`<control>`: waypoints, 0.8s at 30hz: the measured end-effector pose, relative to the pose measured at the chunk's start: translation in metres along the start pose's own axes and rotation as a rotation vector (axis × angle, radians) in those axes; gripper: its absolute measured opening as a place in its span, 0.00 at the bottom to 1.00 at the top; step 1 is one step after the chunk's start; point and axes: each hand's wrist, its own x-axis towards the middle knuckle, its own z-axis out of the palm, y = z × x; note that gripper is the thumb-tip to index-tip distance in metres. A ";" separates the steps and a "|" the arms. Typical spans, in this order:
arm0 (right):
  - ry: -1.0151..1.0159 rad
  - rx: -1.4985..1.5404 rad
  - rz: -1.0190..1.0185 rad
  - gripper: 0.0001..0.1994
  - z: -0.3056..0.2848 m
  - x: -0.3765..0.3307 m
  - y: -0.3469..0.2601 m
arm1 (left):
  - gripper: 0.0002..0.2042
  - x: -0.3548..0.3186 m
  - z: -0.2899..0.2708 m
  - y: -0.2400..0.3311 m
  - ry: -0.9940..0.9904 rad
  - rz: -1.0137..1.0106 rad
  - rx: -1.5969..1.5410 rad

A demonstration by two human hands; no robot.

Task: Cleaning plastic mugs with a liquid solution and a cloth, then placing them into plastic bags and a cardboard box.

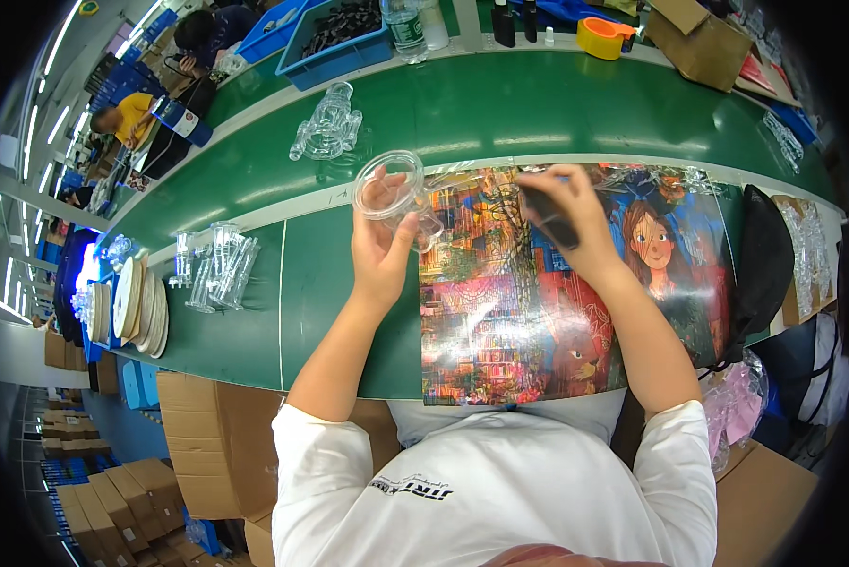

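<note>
My left hand (379, 248) holds a clear plastic cup-like container (393, 189) tilted, its open mouth facing up toward me. My right hand (564, 219) grips a small black oblong object (549, 217) a short way to the right of the container, not touching it. Both hands hover over the left and middle part of a glossy colourful picture sheet (528, 312) lying on the green conveyor belt (330, 312).
More clear containers lie on the belt (328, 128) and stand at the left (214, 269), beside stacked discs (141, 304). Blue bins (339, 42), a bottle (406, 28), a yellow tape roll (602, 38) and a cardboard box (698, 38) line the far side. Other people work at far left.
</note>
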 end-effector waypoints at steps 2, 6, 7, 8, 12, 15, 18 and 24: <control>-0.062 -0.078 -0.012 0.24 0.008 -0.002 0.001 | 0.29 0.000 -0.002 -0.002 -0.016 0.030 0.038; -0.213 -0.316 -0.042 0.28 0.013 -0.005 -0.011 | 0.29 0.002 -0.007 0.004 -0.113 0.141 0.224; -0.234 -0.407 -0.037 0.30 0.011 -0.006 -0.014 | 0.29 0.002 -0.009 0.006 -0.190 0.189 0.322; -0.255 -0.500 -0.031 0.31 0.009 -0.007 -0.020 | 0.28 0.004 -0.007 0.011 -0.268 0.234 0.419; -0.055 -0.063 -0.120 0.28 -0.004 0.002 -0.056 | 0.28 0.018 0.018 0.045 -0.448 0.410 0.621; -0.134 0.514 0.139 0.26 0.006 -0.020 -0.056 | 0.29 0.023 0.034 0.048 -0.549 0.496 0.613; -0.132 0.729 0.297 0.24 0.007 -0.020 -0.045 | 0.31 0.042 0.038 0.044 -0.705 0.413 0.483; 0.054 0.528 0.294 0.23 0.001 -0.013 -0.045 | 0.20 0.174 -0.112 -0.050 0.154 0.545 1.129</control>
